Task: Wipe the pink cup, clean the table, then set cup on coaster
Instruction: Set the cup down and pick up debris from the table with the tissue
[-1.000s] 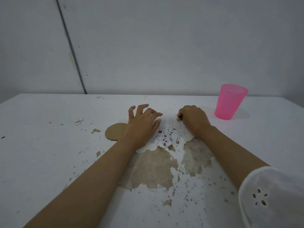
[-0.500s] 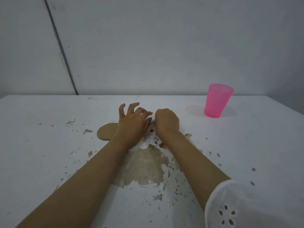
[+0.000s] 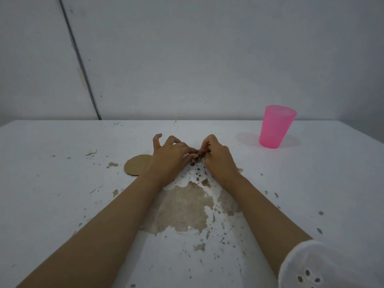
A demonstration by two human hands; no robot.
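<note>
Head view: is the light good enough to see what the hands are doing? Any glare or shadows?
Head view: dim, flat, greyish light, no glare; the pink cup casts only faint soft shadows on the table; the left hand and right hand are clear, but where they meet is too soft to read.

One wide-angle view only, worn at the person's head, looking forward and down over the white desk [image 3: 62, 194] toward the grey wall [image 3: 207, 59] behind. It sits close: both forearms [image 3: 104, 235] enter from the bottom edge, and left hand [image 3: 170, 161] and right hand [image 3: 220, 161] meet near centre frame. The desk's far edge crosses mid-height.
</note>
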